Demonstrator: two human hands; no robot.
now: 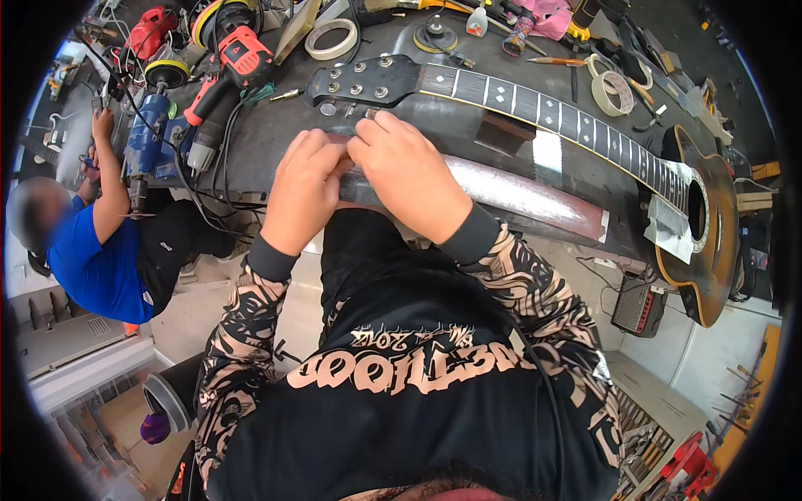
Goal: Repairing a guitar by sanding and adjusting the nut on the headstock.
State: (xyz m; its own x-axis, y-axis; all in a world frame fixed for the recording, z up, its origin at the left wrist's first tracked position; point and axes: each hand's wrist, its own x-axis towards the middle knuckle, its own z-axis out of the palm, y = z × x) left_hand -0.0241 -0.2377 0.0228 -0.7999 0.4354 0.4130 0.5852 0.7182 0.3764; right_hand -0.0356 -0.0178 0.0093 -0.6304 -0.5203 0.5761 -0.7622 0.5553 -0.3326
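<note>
My left hand (304, 182) and my right hand (409, 170) meet at the bench's near edge, fingertips pinched together. Whatever they pinch is small and mostly covered by the fingers, so I cannot name it. Beside my right hand, a long bar (525, 194) with a shiny upper face and a reddish-brown end lies along the edge; its left end is hidden behind that hand. Just beyond my hands rests an acoustic guitar: dark headstock (362, 81) with metal tuner posts, fretboard (547, 111) with pale inlays, and brown body (698, 230) at the right. No strings show along the neck.
A dark block (505, 132) sits under the neck. Tape rolls (332, 39) (612, 92), a red power tool (243, 60) and a blue drill (149, 134) with cables crowd the workbench (401, 125). At left, a person in a blue shirt (104, 267) works. A small amplifier (638, 306) stands below.
</note>
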